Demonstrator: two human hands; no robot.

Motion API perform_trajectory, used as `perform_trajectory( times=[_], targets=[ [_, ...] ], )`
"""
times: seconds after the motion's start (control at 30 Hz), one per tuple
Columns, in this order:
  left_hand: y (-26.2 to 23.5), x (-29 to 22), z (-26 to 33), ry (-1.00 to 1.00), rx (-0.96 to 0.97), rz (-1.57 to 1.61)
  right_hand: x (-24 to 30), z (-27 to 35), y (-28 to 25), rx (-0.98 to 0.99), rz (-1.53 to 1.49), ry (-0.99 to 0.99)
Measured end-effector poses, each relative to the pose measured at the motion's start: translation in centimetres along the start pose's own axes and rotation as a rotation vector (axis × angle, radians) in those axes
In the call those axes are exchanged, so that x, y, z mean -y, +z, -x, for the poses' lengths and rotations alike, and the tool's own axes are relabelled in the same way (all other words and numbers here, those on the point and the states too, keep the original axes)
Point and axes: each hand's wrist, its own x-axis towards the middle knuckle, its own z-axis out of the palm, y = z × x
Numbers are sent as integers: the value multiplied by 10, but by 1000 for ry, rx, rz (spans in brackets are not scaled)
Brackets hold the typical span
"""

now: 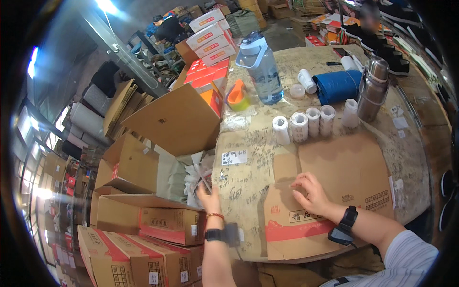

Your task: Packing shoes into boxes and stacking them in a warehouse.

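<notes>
A person stood at a scribbled-over, paper-covered worktable [248, 143]. Low and right of centre in the frame, the right hand [311, 191] lay with fingers spread and slightly curled, pressing on a flattened brown cardboard box with a red stripe [334, 191]. At lower centre, the left hand [206, 193] reached over the table's left edge toward an open brown carton of pale folded packets [184, 174]; it seemed closed on a small item, though what it gripped could not be told. A row of white label rolls [306, 123] stood above the box. This looked like picking up stock beside the flattened box; next would call for a firm grip.
</notes>
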Motion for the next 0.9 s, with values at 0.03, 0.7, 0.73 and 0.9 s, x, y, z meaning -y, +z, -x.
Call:
perform_trajectory(
  times=[0.03, 0.7, 0.73, 0.9],
  targets=[
    [14, -24, 25, 103, 33, -146, -4, 2, -2, -6, 7, 9],
    [11, -93, 282, 85, 330, 49, 10, 221, -196, -132, 605, 302],
    [12, -96, 278, 31, 306, 118, 16, 221, -197, -147, 615, 308],
    [-20, -151, 273, -40, 394, 408, 32, 212, -224, -38, 163, 570]
  ],
)
